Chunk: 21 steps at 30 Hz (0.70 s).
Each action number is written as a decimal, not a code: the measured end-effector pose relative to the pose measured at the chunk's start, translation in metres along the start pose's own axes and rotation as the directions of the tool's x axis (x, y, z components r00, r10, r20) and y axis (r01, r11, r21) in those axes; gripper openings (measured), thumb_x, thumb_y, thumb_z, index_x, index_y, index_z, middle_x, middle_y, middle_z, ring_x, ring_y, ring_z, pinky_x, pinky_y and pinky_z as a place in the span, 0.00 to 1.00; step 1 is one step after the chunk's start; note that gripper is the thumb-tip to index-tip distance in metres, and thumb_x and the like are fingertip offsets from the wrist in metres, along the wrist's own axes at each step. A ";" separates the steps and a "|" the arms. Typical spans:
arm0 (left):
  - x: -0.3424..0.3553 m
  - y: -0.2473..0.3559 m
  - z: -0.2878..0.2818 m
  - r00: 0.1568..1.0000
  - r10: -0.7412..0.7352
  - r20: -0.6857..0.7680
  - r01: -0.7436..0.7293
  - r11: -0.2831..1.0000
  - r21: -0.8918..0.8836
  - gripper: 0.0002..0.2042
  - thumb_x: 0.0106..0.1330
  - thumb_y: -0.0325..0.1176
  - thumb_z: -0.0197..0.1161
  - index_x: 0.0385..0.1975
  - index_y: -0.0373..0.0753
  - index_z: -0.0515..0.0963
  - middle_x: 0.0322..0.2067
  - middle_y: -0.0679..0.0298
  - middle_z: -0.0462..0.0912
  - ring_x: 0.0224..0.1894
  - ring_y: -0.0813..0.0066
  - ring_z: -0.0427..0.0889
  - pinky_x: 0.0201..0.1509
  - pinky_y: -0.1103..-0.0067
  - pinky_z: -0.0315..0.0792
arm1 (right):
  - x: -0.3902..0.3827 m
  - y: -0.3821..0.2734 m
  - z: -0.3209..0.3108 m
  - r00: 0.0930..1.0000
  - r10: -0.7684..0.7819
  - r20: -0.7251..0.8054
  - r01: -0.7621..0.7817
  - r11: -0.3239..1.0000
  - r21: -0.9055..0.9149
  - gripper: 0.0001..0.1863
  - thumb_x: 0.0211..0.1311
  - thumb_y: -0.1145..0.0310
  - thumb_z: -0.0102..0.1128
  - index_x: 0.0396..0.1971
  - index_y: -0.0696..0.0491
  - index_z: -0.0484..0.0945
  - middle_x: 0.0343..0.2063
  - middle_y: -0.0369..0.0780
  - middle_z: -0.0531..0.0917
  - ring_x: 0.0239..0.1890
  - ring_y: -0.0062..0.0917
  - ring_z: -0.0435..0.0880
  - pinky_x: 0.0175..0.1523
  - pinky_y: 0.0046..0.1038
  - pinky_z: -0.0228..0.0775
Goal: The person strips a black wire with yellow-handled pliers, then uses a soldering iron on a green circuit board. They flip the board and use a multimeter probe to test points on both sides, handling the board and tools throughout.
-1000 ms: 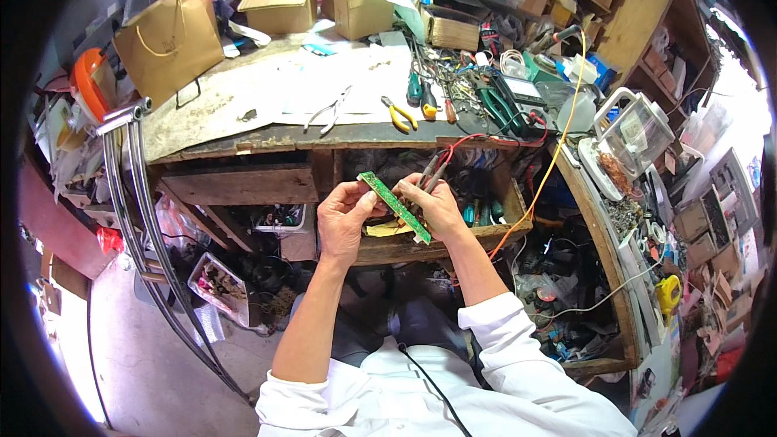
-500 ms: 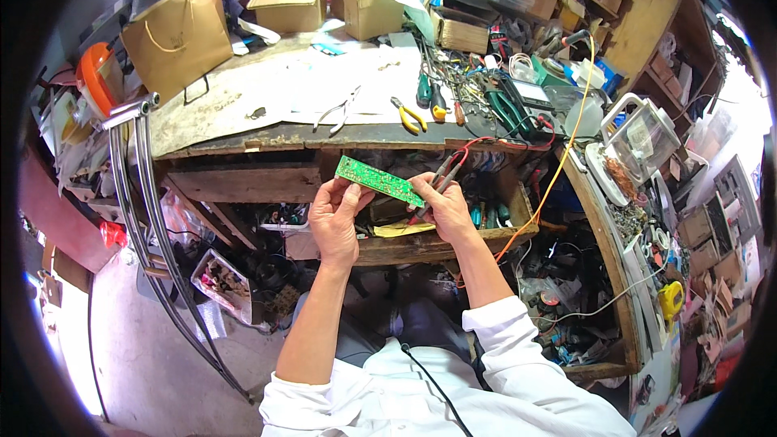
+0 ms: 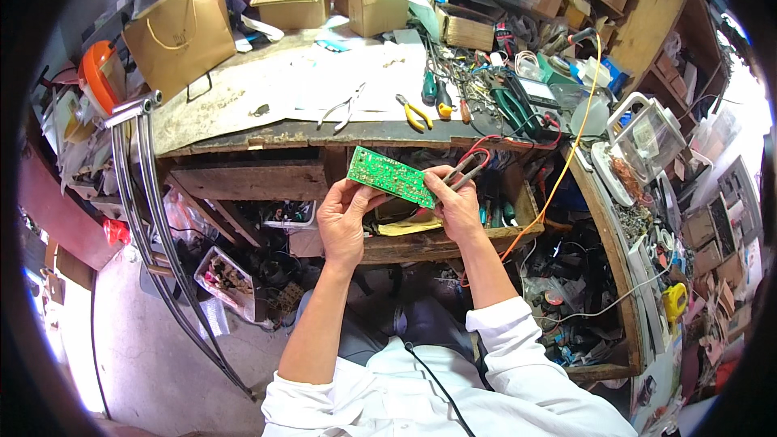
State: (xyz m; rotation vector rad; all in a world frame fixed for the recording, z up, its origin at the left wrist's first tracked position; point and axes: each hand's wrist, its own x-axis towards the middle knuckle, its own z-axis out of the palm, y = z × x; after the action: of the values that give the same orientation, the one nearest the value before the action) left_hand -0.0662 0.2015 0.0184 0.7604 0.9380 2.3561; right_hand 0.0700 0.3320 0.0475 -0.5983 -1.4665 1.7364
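Observation:
Between my hands is a green circuit board [image 3: 391, 177], raised in front of the bench edge and tilted so its solder side shows. My left hand [image 3: 343, 218] pinches its left end, thumb beneath the lower edge. At the right end my right hand [image 3: 456, 204] grips the board. That same hand also holds a pair of dark test probes [image 3: 464, 170], whose tips are hidden behind the fingers. Red and black leads run from the probes up to the bench top.
An open drawer [image 3: 449, 243] holding tools and a yellow item lies under the board. On the bench are silver pliers [image 3: 346, 109], yellow-handled pliers [image 3: 414, 113] and screwdrivers [image 3: 429, 87]. An orange cable [image 3: 566, 163] hangs at right; metal tubes [image 3: 147, 194] stand at left.
The board has shifted slightly right and turned so more of its solder face shows. Both hands moved with it, still gripping; the probes swung a little to the right.

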 end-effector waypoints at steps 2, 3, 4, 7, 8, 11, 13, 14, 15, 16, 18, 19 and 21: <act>0.000 0.001 0.001 1.000 0.003 0.002 -0.003 1.000 0.017 0.08 0.71 0.26 0.62 0.47 0.34 0.78 0.41 0.60 0.86 0.43 0.69 0.87 0.49 0.71 0.83 | 0.001 0.002 -0.003 1.000 -0.004 0.012 0.004 1.000 0.013 0.07 0.66 0.64 0.68 0.34 0.51 0.84 0.21 0.27 0.78 0.17 0.08 0.68 0.20 0.14 0.54; 0.000 0.002 0.001 1.000 0.004 0.003 -0.004 1.000 0.025 0.08 0.72 0.26 0.62 0.47 0.34 0.78 0.41 0.60 0.86 0.43 0.69 0.87 0.49 0.71 0.83 | 0.001 0.002 -0.002 1.000 -0.007 0.011 0.006 1.000 0.017 0.07 0.66 0.64 0.68 0.34 0.51 0.84 0.21 0.27 0.78 0.17 0.08 0.68 0.20 0.14 0.54; 0.000 0.002 0.002 1.000 0.002 0.003 -0.002 1.000 0.026 0.08 0.72 0.26 0.62 0.47 0.34 0.78 0.41 0.60 0.86 0.43 0.69 0.87 0.49 0.71 0.83 | 0.001 0.002 -0.002 1.000 -0.009 0.011 0.009 1.000 0.021 0.06 0.66 0.64 0.68 0.34 0.51 0.84 0.21 0.27 0.78 0.18 0.08 0.68 0.20 0.14 0.54; 0.000 0.003 0.002 1.000 -0.004 0.003 0.004 1.000 0.026 0.08 0.72 0.26 0.61 0.47 0.34 0.78 0.41 0.60 0.86 0.42 0.68 0.87 0.48 0.71 0.84 | 0.001 0.001 -0.002 1.000 -0.012 0.010 0.012 1.000 0.023 0.06 0.66 0.64 0.68 0.35 0.51 0.84 0.21 0.27 0.78 0.18 0.08 0.69 0.20 0.14 0.54; 0.000 0.003 0.002 1.000 -0.007 0.004 0.007 1.000 0.024 0.08 0.72 0.26 0.61 0.48 0.34 0.78 0.41 0.60 0.86 0.42 0.68 0.87 0.48 0.71 0.84 | 0.001 0.001 -0.002 1.000 -0.012 0.010 0.012 1.000 0.022 0.06 0.65 0.65 0.68 0.35 0.51 0.84 0.21 0.27 0.78 0.18 0.08 0.69 0.20 0.14 0.54; 0.000 0.003 0.002 1.000 -0.015 0.002 0.015 0.999 0.032 0.08 0.72 0.26 0.61 0.48 0.34 0.78 0.41 0.60 0.86 0.42 0.68 0.87 0.48 0.71 0.84 | 0.001 0.004 -0.002 0.999 -0.028 0.020 0.027 0.999 0.032 0.05 0.66 0.68 0.67 0.36 0.52 0.82 0.23 0.28 0.78 0.17 0.08 0.69 0.17 0.13 0.51; -0.001 0.003 0.000 1.000 -0.019 0.002 0.019 0.999 0.036 0.08 0.72 0.26 0.61 0.48 0.34 0.78 0.41 0.60 0.86 0.42 0.68 0.87 0.48 0.70 0.84 | 0.001 0.003 -0.003 1.000 -0.022 0.016 0.021 0.999 0.038 0.06 0.65 0.66 0.68 0.35 0.52 0.84 0.23 0.27 0.79 0.18 0.08 0.70 0.19 0.13 0.54; 0.000 0.002 -0.001 1.000 -0.020 0.003 0.020 0.999 0.035 0.08 0.72 0.26 0.60 0.48 0.34 0.78 0.41 0.60 0.85 0.42 0.68 0.87 0.48 0.70 0.84 | 0.000 0.002 -0.002 1.000 -0.019 0.014 0.018 0.999 0.041 0.07 0.65 0.65 0.69 0.35 0.52 0.84 0.22 0.27 0.79 0.19 0.08 0.70 0.20 0.13 0.55; 0.000 0.002 -0.001 1.000 -0.021 0.004 0.020 0.999 0.034 0.08 0.72 0.26 0.60 0.48 0.34 0.77 0.41 0.60 0.85 0.42 0.68 0.87 0.48 0.70 0.84 | 0.000 0.001 -0.002 1.000 -0.021 0.018 0.020 0.999 0.043 0.07 0.65 0.65 0.69 0.35 0.52 0.84 0.23 0.27 0.79 0.19 0.08 0.70 0.20 0.13 0.55; 0.000 0.002 -0.002 1.000 -0.023 0.003 0.023 0.999 0.033 0.08 0.73 0.26 0.60 0.48 0.34 0.77 0.41 0.60 0.85 0.42 0.68 0.87 0.48 0.70 0.84 | -0.001 0.000 -0.001 1.000 -0.024 0.021 0.023 0.999 0.046 0.07 0.65 0.65 0.69 0.35 0.52 0.84 0.23 0.27 0.79 0.20 0.08 0.71 0.20 0.13 0.56; 0.000 0.002 -0.001 1.000 -0.027 0.003 0.027 0.999 0.030 0.08 0.73 0.26 0.60 0.48 0.34 0.77 0.42 0.60 0.85 0.42 0.69 0.87 0.47 0.70 0.84 | -0.001 0.000 -0.002 1.000 -0.023 0.021 0.022 0.999 0.039 0.07 0.65 0.65 0.69 0.36 0.52 0.84 0.24 0.28 0.80 0.20 0.08 0.71 0.21 0.13 0.56; 0.000 0.003 -0.001 1.000 -0.030 0.003 0.030 0.999 0.032 0.08 0.73 0.26 0.60 0.48 0.34 0.77 0.41 0.60 0.85 0.43 0.69 0.87 0.48 0.71 0.84 | 0.000 0.001 -0.002 1.000 -0.020 0.019 0.020 0.999 0.030 0.07 0.65 0.65 0.69 0.36 0.52 0.84 0.25 0.28 0.80 0.20 0.08 0.71 0.21 0.13 0.56; 0.000 0.003 -0.001 0.999 -0.036 0.004 0.036 0.999 0.036 0.08 0.73 0.27 0.60 0.48 0.34 0.77 0.40 0.60 0.86 0.44 0.69 0.87 0.49 0.72 0.84 | 0.000 0.001 -0.002 1.000 -0.017 0.018 0.017 1.000 0.024 0.07 0.65 0.65 0.69 0.36 0.52 0.84 0.25 0.28 0.80 0.20 0.08 0.72 0.21 0.13 0.56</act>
State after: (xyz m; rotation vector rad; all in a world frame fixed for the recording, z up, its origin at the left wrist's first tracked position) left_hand -0.0676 0.1986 0.0199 0.7567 0.9858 2.3109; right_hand 0.0715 0.3330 0.0460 -0.5573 -1.4576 1.7478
